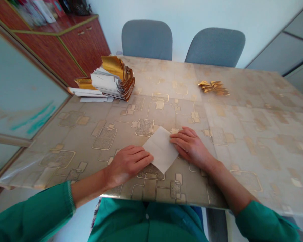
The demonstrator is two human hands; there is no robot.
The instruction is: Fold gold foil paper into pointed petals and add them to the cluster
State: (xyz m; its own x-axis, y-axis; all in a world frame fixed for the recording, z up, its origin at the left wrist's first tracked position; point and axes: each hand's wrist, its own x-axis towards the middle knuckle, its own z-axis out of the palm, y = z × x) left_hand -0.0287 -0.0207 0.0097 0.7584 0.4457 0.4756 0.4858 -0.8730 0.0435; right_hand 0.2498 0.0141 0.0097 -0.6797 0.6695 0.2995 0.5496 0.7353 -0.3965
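A square white sheet of paper [161, 149] lies on the table in front of me, turned so that one corner points toward me. My left hand [131, 164] is closed at its left corner, thumb and forefinger at the edge. On the opposite corner rests my right hand [190, 146], its fingers close together and bent over the edge. Whether the sheet's underside is gold is hidden. Farther off at the left stands a thick stack of gold-and-white paper sheets [109, 82], curled up at one end. Several folded gold paper pieces [213, 88] sit bunched at the back right.
A patterned, shiny cover lies over the table [224, 161], whose front edge is close to my body. Two grey chairs [146, 40] stand behind the far edge. At the back left is a reddish wooden cabinet [75, 47], with a glass panel [20, 90] nearer.
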